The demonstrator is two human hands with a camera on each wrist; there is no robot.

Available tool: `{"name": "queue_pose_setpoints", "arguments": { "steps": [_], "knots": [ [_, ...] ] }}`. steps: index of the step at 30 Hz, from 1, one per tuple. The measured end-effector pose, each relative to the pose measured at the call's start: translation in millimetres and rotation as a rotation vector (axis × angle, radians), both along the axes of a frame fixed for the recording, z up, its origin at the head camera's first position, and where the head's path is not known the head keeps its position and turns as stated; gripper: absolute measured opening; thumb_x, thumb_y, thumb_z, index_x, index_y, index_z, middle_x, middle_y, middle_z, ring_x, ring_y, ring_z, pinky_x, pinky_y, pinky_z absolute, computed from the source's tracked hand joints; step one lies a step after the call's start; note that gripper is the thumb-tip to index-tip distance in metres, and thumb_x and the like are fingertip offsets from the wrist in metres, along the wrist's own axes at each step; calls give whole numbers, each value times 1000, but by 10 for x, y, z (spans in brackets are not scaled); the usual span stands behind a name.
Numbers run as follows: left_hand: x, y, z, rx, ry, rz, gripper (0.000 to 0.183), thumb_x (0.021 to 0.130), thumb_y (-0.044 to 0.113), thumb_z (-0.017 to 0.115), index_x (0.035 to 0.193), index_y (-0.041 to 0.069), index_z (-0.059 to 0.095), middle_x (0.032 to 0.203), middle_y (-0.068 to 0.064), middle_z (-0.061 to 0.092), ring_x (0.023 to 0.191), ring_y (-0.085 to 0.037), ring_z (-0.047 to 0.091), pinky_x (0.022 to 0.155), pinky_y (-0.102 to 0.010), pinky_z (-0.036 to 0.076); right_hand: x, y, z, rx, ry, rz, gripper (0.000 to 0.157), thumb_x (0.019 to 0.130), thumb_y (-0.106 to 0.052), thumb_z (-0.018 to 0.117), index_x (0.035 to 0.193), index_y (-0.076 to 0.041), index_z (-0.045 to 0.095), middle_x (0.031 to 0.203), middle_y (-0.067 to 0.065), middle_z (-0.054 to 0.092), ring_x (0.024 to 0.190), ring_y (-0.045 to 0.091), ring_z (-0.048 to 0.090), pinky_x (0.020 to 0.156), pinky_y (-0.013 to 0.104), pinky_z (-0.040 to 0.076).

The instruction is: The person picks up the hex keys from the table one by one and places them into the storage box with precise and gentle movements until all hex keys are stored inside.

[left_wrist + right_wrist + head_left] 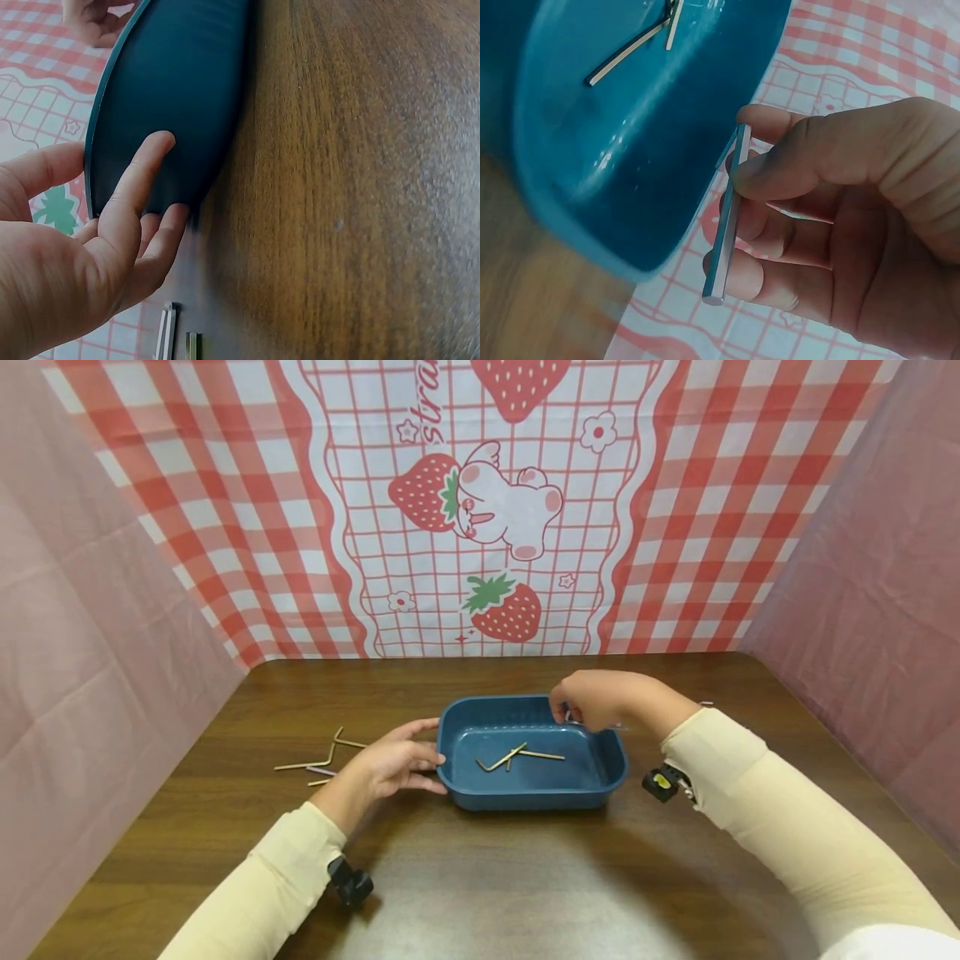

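A blue rectangular tray (pixel 525 799) sits on the table with several brass-coloured hex keys (pixel 542 755) lying crossed inside. At its left end my left hand (pixel 397 762) rests spread fingers against the outer wall, a fingertip at the rim. Over the tray's far right corner, my right hand (pixel 600 695) pinches a silver hex key (pixel 726 225) between thumb and fingers. In the right wrist view the key's long arm points down past the fingertips, and the bent end is partly hidden by them.
To the left of the tray, several more brass-coloured hex keys (pixel 300 767) lie on the wooden table (pixel 480 877), along with a purplish one (pixel 321 771). A small pinkish piece (pixel 706 703) lies beyond the right forearm. A strawberry-print cloth (pixel 510 493) hangs behind.
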State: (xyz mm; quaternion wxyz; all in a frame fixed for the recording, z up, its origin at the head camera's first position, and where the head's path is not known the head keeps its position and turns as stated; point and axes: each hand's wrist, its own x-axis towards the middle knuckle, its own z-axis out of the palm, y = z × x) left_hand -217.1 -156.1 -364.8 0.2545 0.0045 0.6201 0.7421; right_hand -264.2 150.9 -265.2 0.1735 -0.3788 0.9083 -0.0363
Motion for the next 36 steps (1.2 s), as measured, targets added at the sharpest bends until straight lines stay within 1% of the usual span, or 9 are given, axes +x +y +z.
{"name": "queue_pose_setpoints", "arguments": {
  "steps": [2,5,10,12,20,23,26,32,36],
  "knots": [
    [-1,3,3,-1,-3,2,76,87,-15,47,153,6,18,141,-33,35,105,-36,56,80,-57,54,-29,-57,-7,-4,-25,-5,38,74,20,55,95,-10,64,68,2,52,49,12,47,40,22,42],
    [-4,9,7,-3,-5,5,76,86,-15,47,153,6,18,141,-31,34,103,-35,56,80,-57,54,-66,-145,-18,0,-61,-22,38,75,20,54,97,-10,63,70,3,52,45,12,46,39,23,42],
    [-8,10,5,-2,-5,7,76,86,-15,47,153,7,19,142,-29,33,101,-34,57,80,-57,54,-130,-278,-77,15,-95,-37,40,76,19,54,99,-12,63,72,5,52,45,14,47,40,24,44],
    [-9,8,4,-1,-4,5,76,86,-15,47,153,7,19,141,-30,33,101,-34,57,79,-57,54,-151,-319,-114,20,-97,-28,39,76,19,55,100,-12,63,73,5,53,45,14,48,40,24,44],
    [-11,2,4,-5,0,4,76,85,-14,48,153,6,19,136,-32,37,98,-34,59,78,-56,55,-212,-470,-262,76,-135,5,42,77,20,54,106,-8,64,81,5,55,52,16,52,42,27,49],
    [-13,8,4,-5,-2,5,77,85,-13,48,153,6,19,134,-32,39,97,-34,59,78,-56,55,-251,-508,-305,94,-124,11,41,76,19,57,105,-8,64,83,5,55,54,16,52,42,27,49],
    [-17,16,5,-7,-4,3,76,84,-13,49,152,6,20,129,-32,41,95,-33,60,78,-56,55,-291,-536,-339,113,-134,3,40,75,19,59,104,-9,64,85,6,55,56,17,53,43,28,50],
    [-15,19,20,-6,-5,9,76,84,-13,48,152,6,21,129,-32,41,94,-33,59,77,-57,55,-343,-610,-364,170,-179,-2,43,76,21,54,103,-10,63,86,6,54,73,19,55,56,41,57],
    [-8,18,25,-6,-7,8,76,84,-13,48,152,6,21,131,-33,39,94,-33,59,77,-56,55,-372,-665,-382,197,-195,5,44,76,22,52,104,-10,63,84,5,54,73,17,53,60,44,58]
  ]
}}
